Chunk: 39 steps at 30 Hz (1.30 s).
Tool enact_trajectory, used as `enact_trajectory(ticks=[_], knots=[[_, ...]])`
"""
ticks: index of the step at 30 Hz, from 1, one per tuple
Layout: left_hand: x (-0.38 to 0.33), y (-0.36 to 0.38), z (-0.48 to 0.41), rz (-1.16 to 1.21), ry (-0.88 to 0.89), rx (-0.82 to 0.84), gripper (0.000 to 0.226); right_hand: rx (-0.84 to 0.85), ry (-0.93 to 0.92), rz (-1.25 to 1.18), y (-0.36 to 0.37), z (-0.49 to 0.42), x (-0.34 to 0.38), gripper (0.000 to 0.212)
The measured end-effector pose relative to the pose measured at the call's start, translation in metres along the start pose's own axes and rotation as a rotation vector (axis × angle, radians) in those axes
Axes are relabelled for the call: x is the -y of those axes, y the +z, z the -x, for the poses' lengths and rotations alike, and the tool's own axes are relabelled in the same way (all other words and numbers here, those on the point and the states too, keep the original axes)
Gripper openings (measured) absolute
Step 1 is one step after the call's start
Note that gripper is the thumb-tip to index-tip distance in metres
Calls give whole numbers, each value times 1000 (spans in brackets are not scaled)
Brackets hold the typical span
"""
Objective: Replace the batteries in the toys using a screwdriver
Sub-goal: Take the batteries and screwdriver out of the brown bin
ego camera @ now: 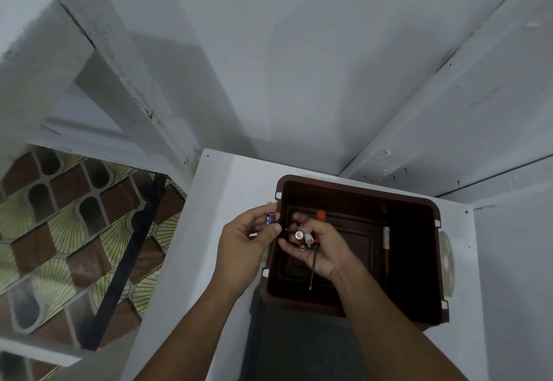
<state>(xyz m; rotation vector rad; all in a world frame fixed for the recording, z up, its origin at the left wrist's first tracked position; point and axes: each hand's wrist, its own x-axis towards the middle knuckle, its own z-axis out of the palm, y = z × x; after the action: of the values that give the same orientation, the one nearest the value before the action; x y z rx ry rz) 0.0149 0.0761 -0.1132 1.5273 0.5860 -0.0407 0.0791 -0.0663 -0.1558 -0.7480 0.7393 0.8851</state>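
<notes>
Far left: green-and-brown patterned floor covering [74,216], lower than the work area. To its right is the white painted surface [227,189] that carries everything.

Left hand [248,240]: fingers curled, thumb and fingertips pinching a small blue cylindrical battery [270,219]. The battery's long axis runs roughly away from the person, and it is held just outside the left rim of the box.

Right hand [317,249]: palm up and cupped over the box interior, fingers partly curled. It holds two silver-ended batteries [303,236] side by side, ends facing up toward the viewer. Across the same palm lies a slim orange-handled screwdriver [313,270], handle pointing away and dark shaft and tip toward the person. A small dark item also sits among the fingers; I cannot tell what it is.

Dark brown square plastic box [359,192]: open top, standing on the surface. Along its right inner side lies a slender white-and-orange tool [386,246].

No toy can be made out.

Key relation: the blue battery lies just left of the right hand's cluster, near but not touching. The left hand has it, so that hand is the natural one to move it. The right hand looks too full for fine work.

Judgement: this is a sorting or gathering stage, with the swap itself not yet begun.
</notes>
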Motion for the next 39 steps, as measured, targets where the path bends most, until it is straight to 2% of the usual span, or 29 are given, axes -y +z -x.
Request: enact_trajectory(ticks=[4, 12, 16, 19, 26, 31, 39], knots=[[1, 0, 0, -13, 2, -5, 33, -12, -59, 90, -3, 0, 2, 32], [1, 1, 0, -7, -2, -1, 35, 125, -150, 267, -11, 1, 7, 43], [0, 2, 0, -7, 3, -6, 35, -2, -144, 519, -13, -4, 6, 36], [0, 2, 0, -11, 0, -13, 36, -122, -189, 685, -16, -12, 0, 40], [-1, 2, 0, -31, 2, -16, 36, -165, -263, 927, -15, -22, -11, 36], [-1, 3, 1, -28, 9, -11, 37, -244, -282, 1011, -16, -27, -14, 33], [0, 2, 1, -31, 1, -13, 33, -243, -314, 1016, -16, -28, -18, 31]])
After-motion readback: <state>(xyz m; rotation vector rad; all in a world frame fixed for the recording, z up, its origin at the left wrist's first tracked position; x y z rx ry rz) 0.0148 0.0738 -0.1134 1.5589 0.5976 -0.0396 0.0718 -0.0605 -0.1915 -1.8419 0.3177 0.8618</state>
